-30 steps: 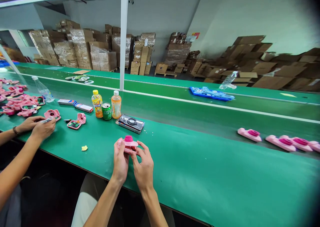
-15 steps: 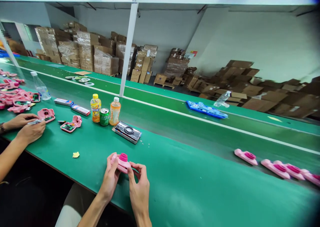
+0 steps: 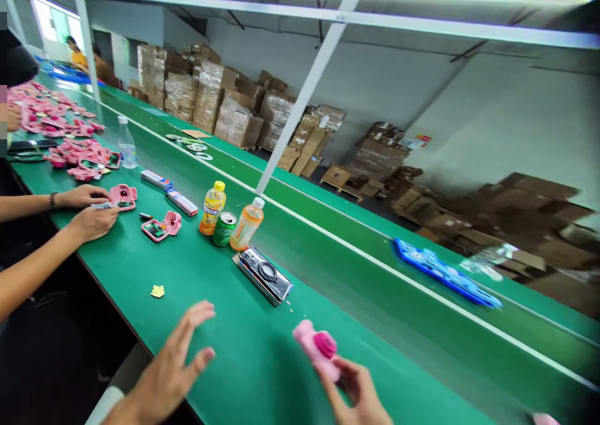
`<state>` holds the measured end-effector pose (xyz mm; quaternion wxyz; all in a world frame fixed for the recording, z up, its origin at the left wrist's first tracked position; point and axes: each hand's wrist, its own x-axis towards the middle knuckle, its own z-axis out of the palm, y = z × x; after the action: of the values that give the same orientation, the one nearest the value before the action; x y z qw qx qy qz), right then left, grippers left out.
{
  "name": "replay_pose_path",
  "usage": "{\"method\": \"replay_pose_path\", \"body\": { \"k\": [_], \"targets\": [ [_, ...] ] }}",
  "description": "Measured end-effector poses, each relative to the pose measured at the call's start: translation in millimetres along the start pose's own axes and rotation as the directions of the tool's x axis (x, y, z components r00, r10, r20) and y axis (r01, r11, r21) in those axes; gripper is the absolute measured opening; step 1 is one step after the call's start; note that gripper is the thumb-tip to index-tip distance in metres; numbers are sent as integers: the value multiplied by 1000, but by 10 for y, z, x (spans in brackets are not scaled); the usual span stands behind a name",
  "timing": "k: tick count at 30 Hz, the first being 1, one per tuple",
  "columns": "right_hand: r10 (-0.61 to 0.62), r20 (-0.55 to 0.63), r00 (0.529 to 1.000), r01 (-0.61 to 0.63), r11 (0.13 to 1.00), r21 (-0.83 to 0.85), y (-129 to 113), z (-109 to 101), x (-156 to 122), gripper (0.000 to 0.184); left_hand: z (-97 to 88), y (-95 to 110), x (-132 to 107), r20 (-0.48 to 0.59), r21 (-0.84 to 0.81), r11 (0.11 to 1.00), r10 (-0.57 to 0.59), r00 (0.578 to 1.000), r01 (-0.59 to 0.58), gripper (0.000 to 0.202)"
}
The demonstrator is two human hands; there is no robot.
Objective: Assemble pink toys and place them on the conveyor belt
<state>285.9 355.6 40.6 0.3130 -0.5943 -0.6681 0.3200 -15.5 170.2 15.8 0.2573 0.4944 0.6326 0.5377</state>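
Note:
My right hand [image 3: 357, 392] grips a pink plastic toy camera body [image 3: 314, 349] with a magenta lens ring, at the bottom of the view above the green bench top [image 3: 262, 356]. My left hand [image 3: 169, 375] is apart from it, open with spread fingers, holding nothing. Nearest to my left hand lies a small yellow paper scrap [image 3: 157, 291]. Ahead of my hands sits a silver metal camera-shaped object [image 3: 265, 275]. Part of the pink body is hidden by my right fingers.
A co-worker's hands [image 3: 89, 209] work on a pink toy camera [image 3: 122, 195] at left, beside an opened pink shell with a green circuit board [image 3: 159, 228]. Drink bottles [image 3: 212, 207], a green can [image 3: 224, 228] and heaped pink parts [image 3: 70, 144] stand on the bench. A blue tray [image 3: 445, 274] lies on the far belt.
My left hand has let go of the pink body and moved left with its fingers spread. My right hand has carried the body to the right. The whole view has tilted.

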Motion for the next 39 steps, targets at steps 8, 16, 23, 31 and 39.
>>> {"method": "replay_pose_path", "body": {
  "k": [8,16,23,31,39],
  "targets": [
    [-40,-232,972,-45,936,-349,94,-19,2059,122,-1539,-697,1494,-426,655,724,118,897,217,68],
    [-181,-381,906,50,943,-330,520,7,1939,132,-1580,-759,1661,-55,724,689,80,995,-15,51],
    [-294,-251,922,218,932,-290,582,213,692,134,-212,-181,802,207,688,695,90,974,-211,55],
    [-74,2,997,73,988,139,352,619,-892,83,1165,173,-183,-75,584,806,172,982,-97,48],
    [-279,-405,871,309,951,10,173,555,-1059,46,273,192,735,590,323,875,112,799,-361,13]
  ]
}}
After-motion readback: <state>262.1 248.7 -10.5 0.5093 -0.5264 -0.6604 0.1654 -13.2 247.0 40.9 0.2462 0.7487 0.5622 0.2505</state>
